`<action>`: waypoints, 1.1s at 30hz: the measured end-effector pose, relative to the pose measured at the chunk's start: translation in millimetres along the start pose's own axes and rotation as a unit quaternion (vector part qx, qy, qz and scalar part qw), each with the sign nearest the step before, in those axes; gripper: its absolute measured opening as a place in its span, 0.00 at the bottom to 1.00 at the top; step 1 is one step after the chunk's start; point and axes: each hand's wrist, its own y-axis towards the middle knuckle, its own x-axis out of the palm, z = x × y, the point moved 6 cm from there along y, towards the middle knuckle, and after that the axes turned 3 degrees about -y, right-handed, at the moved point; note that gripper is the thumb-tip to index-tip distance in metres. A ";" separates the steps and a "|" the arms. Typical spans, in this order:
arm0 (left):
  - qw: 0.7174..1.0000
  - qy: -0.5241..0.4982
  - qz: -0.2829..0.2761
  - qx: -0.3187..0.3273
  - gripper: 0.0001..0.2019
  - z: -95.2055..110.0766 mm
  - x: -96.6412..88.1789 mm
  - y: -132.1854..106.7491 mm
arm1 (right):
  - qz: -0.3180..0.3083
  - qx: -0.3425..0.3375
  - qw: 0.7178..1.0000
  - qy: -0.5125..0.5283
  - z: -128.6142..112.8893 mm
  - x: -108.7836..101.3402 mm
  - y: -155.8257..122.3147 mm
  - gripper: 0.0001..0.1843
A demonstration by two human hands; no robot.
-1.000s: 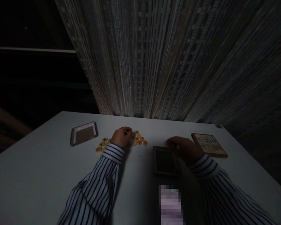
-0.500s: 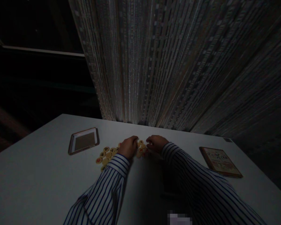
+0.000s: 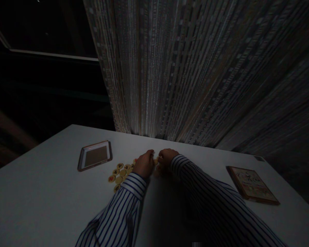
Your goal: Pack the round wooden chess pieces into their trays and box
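Round wooden xiangqi pieces (image 3: 123,173), some with red or black characters and some blank side up, lie in a loose cluster on the white table, left of my left hand (image 3: 144,164). That hand rests beside them, its fingers stretched forward and slightly curved, the thumb side facing a smaller group of pieces (image 3: 156,161) between my hands. On the other side, my right hand (image 3: 167,157) has its fingers curled down and closed on a piece of this group. Its palm and some pieces under it are hidden in shadow.
An open shallow box tray (image 3: 95,156) with a brown inside lies at the back left of the white table (image 3: 54,192). A flat box with a printed cover (image 3: 252,183) is at the right. A dark flat object lies under my right forearm. A string curtain (image 3: 154,68) hangs behind.
My right hand has moved left, closer to my left hand, and its fingers have curled in over the pieces. The gap between the hands is narrower. The view has shifted slightly.
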 end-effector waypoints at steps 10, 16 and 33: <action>1.000 -0.015 0.019 -0.001 0.17 -2.1 -4.8 2.0 | 0.049 0.012 0.999 -0.019 -5.1 -13.1 -7.7 0.15; 0.991 -0.118 0.058 0.002 0.15 -4.3 -8.2 3.5 | 0.120 -0.051 0.991 -0.010 -11.7 -34.5 -26.5 0.17; 0.868 -0.492 -0.029 -0.054 0.11 22.2 -10.5 -5.1 | 0.319 -0.153 0.934 0.058 -8.2 -59.3 -86.8 0.12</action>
